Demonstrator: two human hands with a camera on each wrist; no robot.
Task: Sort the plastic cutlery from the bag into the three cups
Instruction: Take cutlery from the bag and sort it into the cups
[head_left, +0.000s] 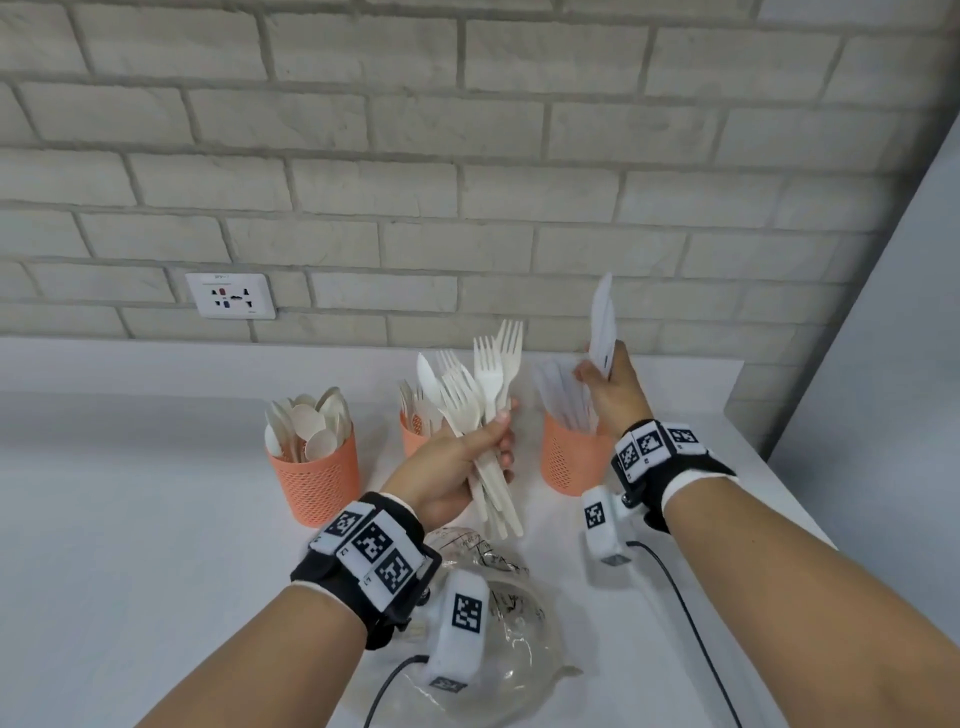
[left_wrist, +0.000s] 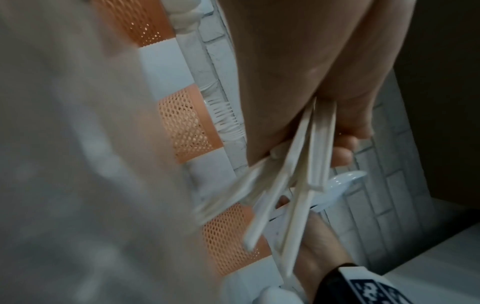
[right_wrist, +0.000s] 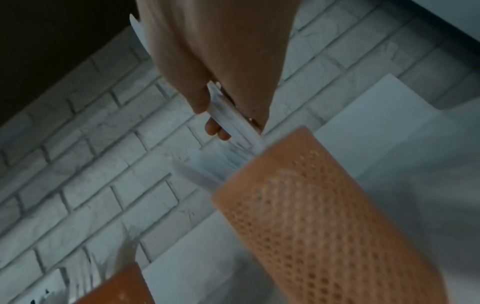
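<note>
On the white desk (head_left: 156, 493) stand three orange perforated plastic cups in a row before a pale brick wall (head_left: 467, 156). The left cup (head_left: 317, 475) is full of white plastic spoons (head_left: 311, 421), bowls upward. The middle cup (head_left: 415, 439), partly hidden behind the left hand (head_left: 457, 462), holds white plastic forks, tines up. The right cup (head_left: 569, 457) holds white plastic knives (head_left: 563, 397), blades up. The left hand is curled round a fanned bundle of white plastic cutlery (head_left: 480, 410), mostly forks with at least one knife among them, gripped about the handles and raised above the desk in front of the middle cup; the left wrist view shows the handles crossing below the fingers (left_wrist: 345, 144). The right hand (head_left: 610, 389) is above the right cup and pinches a few white plastic knives (head_left: 602, 325) by their handles, blades pointing up toward the wall; in the right wrist view their handle ends (right_wrist: 233, 123) sit just above the rim of that cup (right_wrist: 324, 216). A crumpled clear plastic bag (head_left: 498, 613) lies on the desk near the person, below the left wrist. A white wall socket (head_left: 231, 296) is set into the brick at the left, just above the desk's back edge. Both wrists carry black bands with square black-and-white markers.
</note>
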